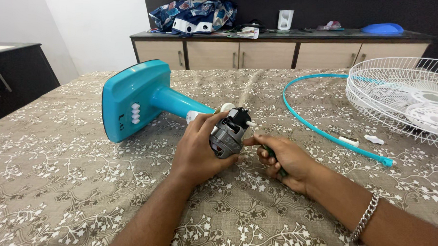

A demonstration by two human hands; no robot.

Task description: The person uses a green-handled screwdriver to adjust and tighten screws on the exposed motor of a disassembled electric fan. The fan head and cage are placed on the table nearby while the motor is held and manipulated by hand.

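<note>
— What is held by the left hand (196, 149)?

— The grey fan motor (229, 132) is gripped by it; the fingers (210, 122) are wrapped over the top of the housing, pressed against it; the motor is kept just above the patterned cloth (76, 191) of the worktop, at the end of the teal stand (179, 104), which is laid on its side with its broad teal base (131, 99) turned towards the left.

— And the right hand (283, 159)?

— A green-handled screwdriver (273, 157) is clasped in it; the fingers are curled shut around the handle, and the forefinger tip is laid against the side of the motor; the tool's tip is hidden, so where it meets the motor cannot be told; a metal bracelet (365, 217) is worn on that wrist.

— What else is seen nearby?

— A teal ring (301, 122) is spread out to the right; a white wire fan guard (402, 97) is set beyond it, at the worktop's right edge; two small white parts (363, 141) are left close to the ring; a sideboard (236, 52) is placed against the far wall, with crumpled fabric (193, 14) piled on it.
</note>
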